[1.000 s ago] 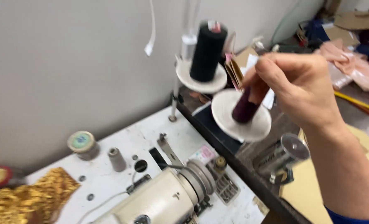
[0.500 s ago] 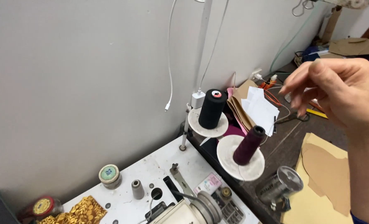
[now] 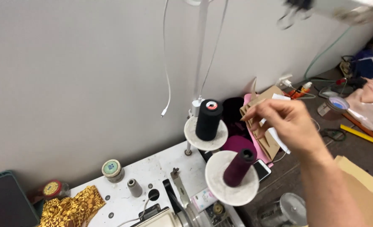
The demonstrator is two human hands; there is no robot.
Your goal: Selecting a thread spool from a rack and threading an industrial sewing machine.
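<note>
Right hand (image 3: 289,126): raised above the maroon thread cone (image 3: 238,168), fingers (image 3: 253,114) pinched together, whether on thread I cannot tell.
Maroon thread cone: upright on its white stand disc (image 3: 220,187).
Black thread cone (image 3: 208,120): on the rear disc.

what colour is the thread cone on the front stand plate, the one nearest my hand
Dark maroon, a deep wine-purple thread cone; the head view shows it clearly on its white plate.

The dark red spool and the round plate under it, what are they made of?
The dark red spool looks like wound thread: matte, soft and fuzzy, on a dark core. The round plate seems to be hard plastic or painted metal, off-white and scuffed. The right hand hovers above them with pinched fingers.
</note>
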